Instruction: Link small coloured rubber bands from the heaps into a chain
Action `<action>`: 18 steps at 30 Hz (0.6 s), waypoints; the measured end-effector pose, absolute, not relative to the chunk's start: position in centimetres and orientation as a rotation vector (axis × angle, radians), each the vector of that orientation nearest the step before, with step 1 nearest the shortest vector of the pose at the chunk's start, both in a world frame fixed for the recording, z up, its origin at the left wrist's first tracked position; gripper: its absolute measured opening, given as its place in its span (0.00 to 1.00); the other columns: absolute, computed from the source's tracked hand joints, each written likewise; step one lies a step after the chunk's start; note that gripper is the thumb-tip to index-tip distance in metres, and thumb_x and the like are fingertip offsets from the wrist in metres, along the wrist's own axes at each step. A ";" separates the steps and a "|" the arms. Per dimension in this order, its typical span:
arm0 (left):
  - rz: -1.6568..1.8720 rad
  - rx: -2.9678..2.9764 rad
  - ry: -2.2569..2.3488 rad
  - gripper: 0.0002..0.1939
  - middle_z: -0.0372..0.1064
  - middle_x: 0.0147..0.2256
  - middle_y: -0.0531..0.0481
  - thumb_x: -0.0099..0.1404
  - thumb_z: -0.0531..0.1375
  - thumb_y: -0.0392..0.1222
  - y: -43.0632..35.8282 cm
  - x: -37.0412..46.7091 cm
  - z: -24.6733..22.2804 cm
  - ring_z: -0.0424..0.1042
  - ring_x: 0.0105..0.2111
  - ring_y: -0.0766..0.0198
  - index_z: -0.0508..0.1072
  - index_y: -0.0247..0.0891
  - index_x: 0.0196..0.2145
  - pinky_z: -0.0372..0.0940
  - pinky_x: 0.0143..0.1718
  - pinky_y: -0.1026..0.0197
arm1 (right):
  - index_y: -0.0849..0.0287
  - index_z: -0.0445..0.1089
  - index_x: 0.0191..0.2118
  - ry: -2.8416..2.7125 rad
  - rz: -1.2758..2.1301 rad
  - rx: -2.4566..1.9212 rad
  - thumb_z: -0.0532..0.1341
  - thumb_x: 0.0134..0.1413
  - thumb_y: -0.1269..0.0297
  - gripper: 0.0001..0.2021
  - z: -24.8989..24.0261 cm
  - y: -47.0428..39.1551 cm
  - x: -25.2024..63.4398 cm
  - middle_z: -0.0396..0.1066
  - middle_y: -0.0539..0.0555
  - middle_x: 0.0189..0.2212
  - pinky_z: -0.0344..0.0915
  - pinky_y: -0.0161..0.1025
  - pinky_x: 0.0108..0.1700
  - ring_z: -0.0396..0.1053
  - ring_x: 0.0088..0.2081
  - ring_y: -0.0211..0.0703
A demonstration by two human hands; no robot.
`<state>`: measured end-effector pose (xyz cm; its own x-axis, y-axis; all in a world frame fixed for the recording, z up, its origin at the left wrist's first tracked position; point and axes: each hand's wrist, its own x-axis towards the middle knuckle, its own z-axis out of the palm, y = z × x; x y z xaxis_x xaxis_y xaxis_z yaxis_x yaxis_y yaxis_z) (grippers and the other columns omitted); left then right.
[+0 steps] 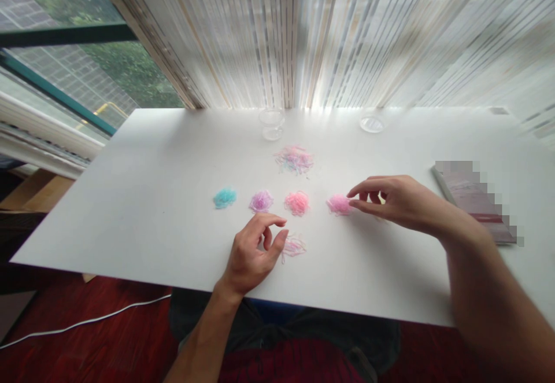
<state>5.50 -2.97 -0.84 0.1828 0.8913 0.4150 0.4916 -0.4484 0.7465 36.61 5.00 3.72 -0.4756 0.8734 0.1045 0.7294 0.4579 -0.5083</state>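
Observation:
Small thin elastic bands lie in loose piles on the white table. A row holds a turquoise pile (225, 198), a purple pile (261, 201), a coral pile (297, 203) and a pink pile (338, 204). My right hand (390, 201) is at the pink pile's right edge, thumb and forefinger nearly together in a pinch; whatever is between them is too small to make out. My left hand (255, 250) hovers beside a small mixed pile (295, 246) near me, thumb and forefinger apart and holding nothing visible. Farther back is a larger mixed pile (295, 159).
Clear round containers (272, 124) stand at the back, with a clear round lid or dish (372, 124) farther right. A flat, partly blurred-out book-like object (472, 203) lies beyond my right forearm. Something yellowish is mostly hidden behind my right hand. Striped curtains (303, 36) hang along the back edge.

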 end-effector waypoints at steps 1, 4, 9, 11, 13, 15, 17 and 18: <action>1.189 2.018 1.293 0.04 0.75 0.40 0.49 0.71 0.61 0.36 -3.0 5.5 -0.8 0.66 0.25 0.72 0.74 0.38 0.44 0.65 0.27 0.67 | 0.53 0.81 0.36 -2.361 0.579 -1.339 0.65 0.61 0.53 0.11 3.7 5.0 36.7 0.74 0.50 0.23 0.63 0.36 0.24 0.69 0.22 0.39; 1.194 2.028 1.284 0.04 0.75 0.40 0.49 0.71 0.61 0.35 -2.9 5.5 -0.9 0.66 0.25 0.72 0.74 0.38 0.44 0.65 0.28 0.67 | 0.53 0.80 0.35 -2.356 0.604 -1.316 0.66 0.61 0.49 0.13 4.0 5.0 37.1 0.73 0.50 0.21 0.61 0.36 0.21 0.67 0.20 0.38; 1.205 2.038 1.273 0.04 0.75 0.39 0.50 0.71 0.61 0.35 -2.9 5.6 -0.9 0.66 0.26 0.71 0.74 0.38 0.43 0.67 0.30 0.67 | 0.55 0.77 0.31 -2.341 0.580 -1.334 0.64 0.63 0.51 0.15 5.1 4.6 36.7 0.69 0.49 0.19 0.57 0.35 0.21 0.64 0.19 0.36; 1.195 2.045 1.290 0.04 0.74 0.39 0.50 0.71 0.61 0.35 -2.8 5.4 -0.8 0.66 0.27 0.71 0.75 0.38 0.43 0.68 0.33 0.66 | 0.55 0.76 0.31 -2.333 0.568 -1.287 0.63 0.64 0.54 0.13 5.2 4.0 35.7 0.69 0.48 0.19 0.57 0.34 0.22 0.64 0.20 0.36; 1.151 2.077 1.322 0.05 0.74 0.39 0.50 0.72 0.61 0.35 -2.7 4.9 -0.4 0.66 0.27 0.70 0.75 0.39 0.44 0.69 0.35 0.64 | 0.56 0.76 0.34 -2.354 0.598 -1.186 0.62 0.65 0.59 0.09 4.7 3.2 34.0 0.71 0.49 0.23 0.59 0.33 0.26 0.66 0.23 0.35; 1.059 2.134 1.346 0.06 0.75 0.40 0.50 0.72 0.60 0.34 -2.8 4.3 0.1 0.68 0.28 0.68 0.75 0.39 0.45 0.70 0.38 0.62 | 0.57 0.76 0.38 -2.437 0.642 -1.055 0.62 0.65 0.64 0.06 3.9 2.3 32.1 0.73 0.50 0.27 0.61 0.33 0.29 0.68 0.26 0.36; 0.950 2.194 1.338 0.08 0.75 0.42 0.48 0.72 0.61 0.34 -2.9 3.7 0.6 0.72 0.34 0.65 0.75 0.40 0.47 0.71 0.41 0.59 | 0.57 0.76 0.42 -2.510 0.683 -0.963 0.62 0.65 0.66 0.05 2.9 1.4 30.3 0.74 0.51 0.28 0.62 0.34 0.31 0.70 0.28 0.37; 0.894 2.220 1.323 0.09 0.75 0.43 0.47 0.71 0.61 0.35 -3.1 3.5 0.8 0.73 0.38 0.62 0.75 0.41 0.48 0.72 0.44 0.57 | 0.58 0.76 0.43 -2.546 0.708 -0.942 0.62 0.65 0.66 0.05 2.5 1.0 29.6 0.75 0.52 0.30 0.63 0.35 0.32 0.71 0.29 0.38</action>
<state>3.51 -3.07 0.85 0.3461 0.8828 0.3176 0.6243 -0.4694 0.6245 29.61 1.02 2.45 -0.7249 0.6755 0.1346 0.5092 0.6571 -0.5558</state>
